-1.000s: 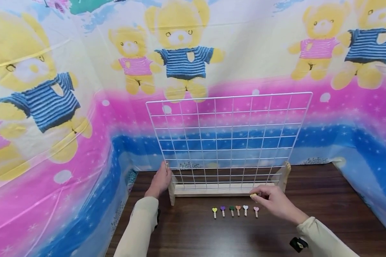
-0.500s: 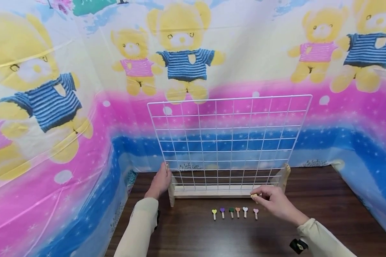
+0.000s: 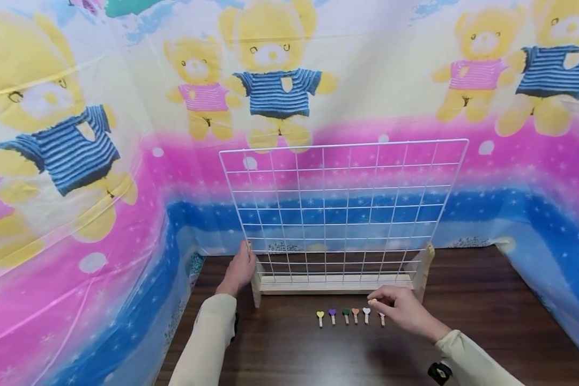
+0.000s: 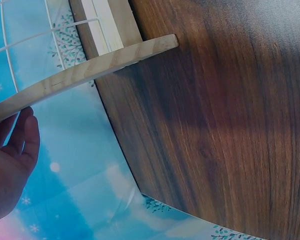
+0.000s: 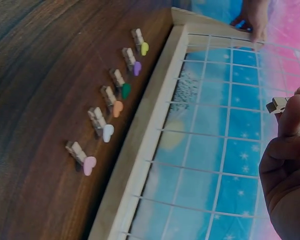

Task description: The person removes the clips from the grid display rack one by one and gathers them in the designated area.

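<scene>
A white wire grid (image 3: 347,207) stands upright in a wooden base (image 3: 313,286). My left hand (image 3: 240,268) is at the left wooden upright; in the left wrist view its extended fingers (image 4: 32,135) touch the outer side of the upright (image 4: 85,72). My right hand (image 3: 405,310) pinches a small wooden clothespin (image 5: 277,105) between thumb and fingers, in front of the base; a bit of yellow shows at its end in the head view. A row of mini clothespins with hearts lies below: yellow (image 3: 320,317), purple (image 3: 332,315), green, orange, white and pink (image 5: 89,165).
The brown wood-grain table (image 3: 289,354) carries the stand and the clothespins. A curtain printed with bears (image 3: 280,91) hangs behind and along both sides, close to the table edges. The right upright (image 3: 425,271) rises just behind my right hand.
My right hand has shifted slightly left and toward me with the clothespin, and now partly overlaps the pink-heart one. My left hand stays at the upright.
</scene>
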`<state>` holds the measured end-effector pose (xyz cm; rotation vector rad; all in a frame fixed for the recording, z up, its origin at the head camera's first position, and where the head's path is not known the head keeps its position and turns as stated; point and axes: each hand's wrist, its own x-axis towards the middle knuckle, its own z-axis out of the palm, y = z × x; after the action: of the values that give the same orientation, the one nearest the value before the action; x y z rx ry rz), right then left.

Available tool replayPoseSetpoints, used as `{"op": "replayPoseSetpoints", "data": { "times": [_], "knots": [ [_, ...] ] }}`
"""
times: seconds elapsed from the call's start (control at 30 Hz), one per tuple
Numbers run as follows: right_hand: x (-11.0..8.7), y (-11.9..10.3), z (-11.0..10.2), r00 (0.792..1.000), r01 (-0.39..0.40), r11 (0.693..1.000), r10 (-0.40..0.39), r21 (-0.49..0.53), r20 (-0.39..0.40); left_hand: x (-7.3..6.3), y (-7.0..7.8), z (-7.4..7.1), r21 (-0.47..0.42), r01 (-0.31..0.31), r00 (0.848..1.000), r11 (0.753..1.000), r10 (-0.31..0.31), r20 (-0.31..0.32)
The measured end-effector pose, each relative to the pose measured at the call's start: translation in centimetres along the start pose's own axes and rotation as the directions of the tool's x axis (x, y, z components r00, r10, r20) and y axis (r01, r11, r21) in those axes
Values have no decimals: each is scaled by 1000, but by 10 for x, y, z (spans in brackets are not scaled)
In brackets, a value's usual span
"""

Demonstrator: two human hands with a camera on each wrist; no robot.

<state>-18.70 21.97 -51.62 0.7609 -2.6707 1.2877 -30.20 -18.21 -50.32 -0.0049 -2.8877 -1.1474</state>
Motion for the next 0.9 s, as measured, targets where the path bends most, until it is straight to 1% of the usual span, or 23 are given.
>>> {"op": "replayPoseSetpoints", "data": {
  "times": [0.07, 0.27, 0.37, 0.43, 0.6, 0.67, 0.77, 0.9],
  "knots": [
    [0, 3, 2, 1000, -22, 1000, 22, 2, 17, 0, 0, 0, 6, -5, 1000, 1000, 5, -5],
    [-1, 14, 11, 997, -52, 998, 53, -35, 50, 0, 0, 1, -2, -8, 1000, 1000, 8, -3],
    [-2, 20, 14, 997, -55, 998, 57, -38, 56, 0, -1, 1, -4, -6, 1000, 1000, 6, -1],
    [-2, 24, 16, 996, -67, 997, 68, -31, 62, 1, -1, 1, 6, -16, 1000, 1000, 16, -4],
    [-5, 38, 18, 991, -114, 992, 117, -48, 67, 1, -1, 0, 17, -27, 1000, 1000, 27, -4],
    [-6, 44, 18, 989, -127, 990, 131, -57, 66, 0, 0, -1, 10, -22, 1000, 1000, 22, 1],
    [-8, 53, 18, 983, -169, 985, 171, -25, 70, -1, 2, -2, 8, -22, 1000, 1000, 22, 2],
    [-10, 67, 18, 962, -269, 961, 265, 62, 66, -3, 2, -2, 9, -34, 999, 999, 34, -7]
  ]
}}
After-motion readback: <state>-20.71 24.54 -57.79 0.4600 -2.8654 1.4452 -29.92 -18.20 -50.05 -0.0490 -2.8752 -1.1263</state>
